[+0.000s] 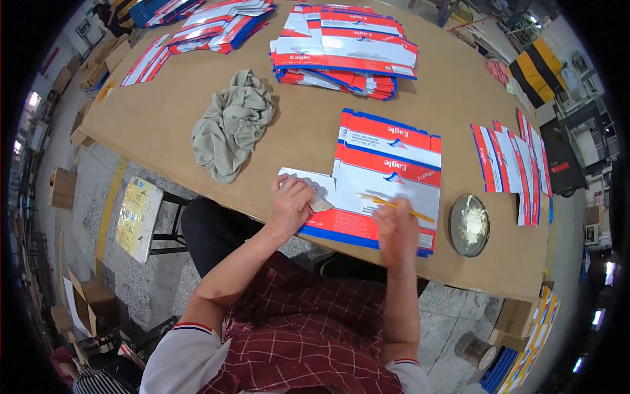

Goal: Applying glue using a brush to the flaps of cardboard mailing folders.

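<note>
A flat printed carton sheet in red, white and blue lies at the table's near edge in front of me. My left hand is closed at its left side, fingers bent over a white flap that is partly lifted. Over the sheet's right half, my right hand grips a thin yellow stick, its far end pointing left across the white panel. Whether that end has bristles is too small to tell. Just right of the sheet sits a round dark dish with white paste in it.
A crumpled grey-green cloth lies left on the brown table. Carton stacks stand at the far side, with more sheets far left and overlapping sheets at right. A stool stands at the left.
</note>
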The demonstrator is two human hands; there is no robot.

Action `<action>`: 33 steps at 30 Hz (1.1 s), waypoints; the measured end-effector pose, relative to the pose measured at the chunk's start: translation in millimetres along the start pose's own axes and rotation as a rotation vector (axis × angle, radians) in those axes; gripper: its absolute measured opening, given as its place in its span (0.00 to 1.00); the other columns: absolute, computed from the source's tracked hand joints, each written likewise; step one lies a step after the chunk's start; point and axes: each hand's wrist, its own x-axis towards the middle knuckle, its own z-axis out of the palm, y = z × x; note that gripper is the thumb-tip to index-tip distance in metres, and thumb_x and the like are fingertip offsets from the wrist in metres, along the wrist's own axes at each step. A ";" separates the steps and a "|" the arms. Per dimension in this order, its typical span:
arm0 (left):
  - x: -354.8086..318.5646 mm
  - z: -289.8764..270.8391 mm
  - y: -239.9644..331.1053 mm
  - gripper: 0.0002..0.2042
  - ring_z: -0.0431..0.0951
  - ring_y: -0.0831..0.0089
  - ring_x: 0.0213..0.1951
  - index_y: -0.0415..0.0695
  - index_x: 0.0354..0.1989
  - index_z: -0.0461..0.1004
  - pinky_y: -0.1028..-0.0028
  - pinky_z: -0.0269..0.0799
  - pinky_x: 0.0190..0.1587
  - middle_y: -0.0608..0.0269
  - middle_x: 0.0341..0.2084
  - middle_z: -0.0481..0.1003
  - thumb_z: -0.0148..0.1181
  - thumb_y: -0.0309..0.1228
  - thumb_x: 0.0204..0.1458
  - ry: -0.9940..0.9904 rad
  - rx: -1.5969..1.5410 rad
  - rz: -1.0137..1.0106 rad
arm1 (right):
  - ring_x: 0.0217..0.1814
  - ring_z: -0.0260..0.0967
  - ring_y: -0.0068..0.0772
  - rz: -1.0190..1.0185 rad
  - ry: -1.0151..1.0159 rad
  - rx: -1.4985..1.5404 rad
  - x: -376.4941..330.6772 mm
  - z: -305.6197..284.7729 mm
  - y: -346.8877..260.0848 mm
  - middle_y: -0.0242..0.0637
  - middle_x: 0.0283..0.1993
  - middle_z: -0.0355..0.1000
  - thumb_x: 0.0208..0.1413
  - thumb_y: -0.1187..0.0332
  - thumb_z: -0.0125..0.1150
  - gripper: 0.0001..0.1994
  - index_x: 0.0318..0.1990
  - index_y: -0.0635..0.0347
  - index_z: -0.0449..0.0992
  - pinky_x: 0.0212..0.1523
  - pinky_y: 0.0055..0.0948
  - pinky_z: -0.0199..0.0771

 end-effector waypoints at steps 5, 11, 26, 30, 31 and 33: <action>0.1 1.3 3.5 0.10 0.69 0.71 0.34 0.47 0.20 0.65 0.61 0.57 0.48 0.68 0.23 0.68 0.54 0.19 0.28 -0.007 0.029 0.057 | 0.25 0.63 0.19 -0.166 -0.129 -0.415 6.6 10.7 18.8 0.34 0.20 0.67 0.59 0.62 0.45 0.13 0.31 0.63 0.66 0.30 0.20 0.65; -3.7 -1.8 6.7 0.10 0.69 0.71 0.34 0.47 0.20 0.65 0.61 0.56 0.48 0.67 0.23 0.68 0.55 0.19 0.28 -0.009 0.035 0.057 | 0.21 0.61 0.18 -0.141 -0.172 -0.546 4.2 13.5 33.4 0.33 0.17 0.66 0.60 0.60 0.43 0.15 0.29 0.63 0.65 0.26 0.18 0.63; 0.1 -2.0 7.8 0.08 0.70 0.71 0.33 0.46 0.19 0.65 0.61 0.57 0.47 0.67 0.22 0.68 0.54 0.19 0.28 0.014 0.018 0.060 | 0.21 0.63 0.17 -0.154 -0.166 -0.578 -1.3 12.2 35.1 0.33 0.18 0.68 0.58 0.64 0.45 0.12 0.27 0.63 0.65 0.26 0.17 0.64; -1.1 -1.9 6.9 0.08 0.70 0.71 0.34 0.46 0.19 0.66 0.61 0.57 0.47 0.68 0.22 0.68 0.54 0.19 0.29 0.001 0.033 0.053 | 0.22 0.63 0.18 -0.081 -0.213 -0.675 -3.0 8.2 27.8 0.34 0.19 0.67 0.59 0.64 0.45 0.12 0.28 0.62 0.64 0.29 0.18 0.64; -1.6 -1.6 6.5 0.08 0.70 0.71 0.34 0.46 0.19 0.66 0.61 0.57 0.47 0.68 0.22 0.68 0.54 0.19 0.28 0.015 0.039 0.052 | 0.22 0.63 0.18 -0.079 -0.214 -0.675 -4.1 9.3 23.8 0.34 0.19 0.67 0.59 0.64 0.45 0.12 0.28 0.62 0.64 0.29 0.18 0.64; -3.0 -1.0 5.2 0.08 0.70 0.71 0.34 0.46 0.19 0.66 0.61 0.57 0.47 0.68 0.23 0.68 0.54 0.19 0.29 0.014 0.033 0.057 | 0.24 0.62 0.18 -0.091 -0.191 -0.571 -5.5 12.4 17.1 0.31 0.19 0.65 0.59 0.63 0.44 0.12 0.32 0.64 0.66 0.31 0.18 0.64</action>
